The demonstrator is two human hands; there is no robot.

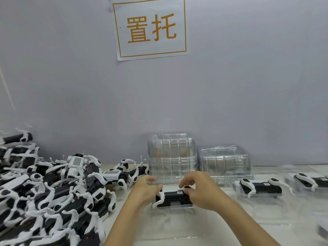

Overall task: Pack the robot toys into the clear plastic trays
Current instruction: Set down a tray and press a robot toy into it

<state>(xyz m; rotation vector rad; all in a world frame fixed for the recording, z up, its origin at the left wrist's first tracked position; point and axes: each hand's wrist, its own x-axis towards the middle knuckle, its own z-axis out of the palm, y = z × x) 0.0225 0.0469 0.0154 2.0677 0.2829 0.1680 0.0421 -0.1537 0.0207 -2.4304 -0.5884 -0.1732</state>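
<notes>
Fingers (188, 189) of the right hand (200, 190) curl over the right end of a black-bodied robot toy (174, 198), pinching near its dark hip joint, while the left hand (145, 189) grips the left end, thumb and fingertips closed about a white leg. Both hands are clamped on the same toy, which sits between them. Its long axis runs left to right across the view, square to the forearms, and it lies just over or already within a clear plastic tray (170, 209) on the bench (221, 226); how deep it is seated I cannot tell, since the tray walls are nearly invisible. Neither hand is nearer; the toy is held at both ends, so the coming press looks to be straight down, with the legs folded in so they clear the tray's moulded pocket.

To the left, touching the left forearm's side of the bench, a large heap of unpacked toys (53, 196) lies tangled, white legs sticking up. To the right, two packed trays (260, 188) each hold a toy lying the same way. Behind the hands stand two stacks of empty trays (172, 157), the left one taller. Beyond is a plain grey wall with a paper sign (150, 28) bearing orange characters.
</notes>
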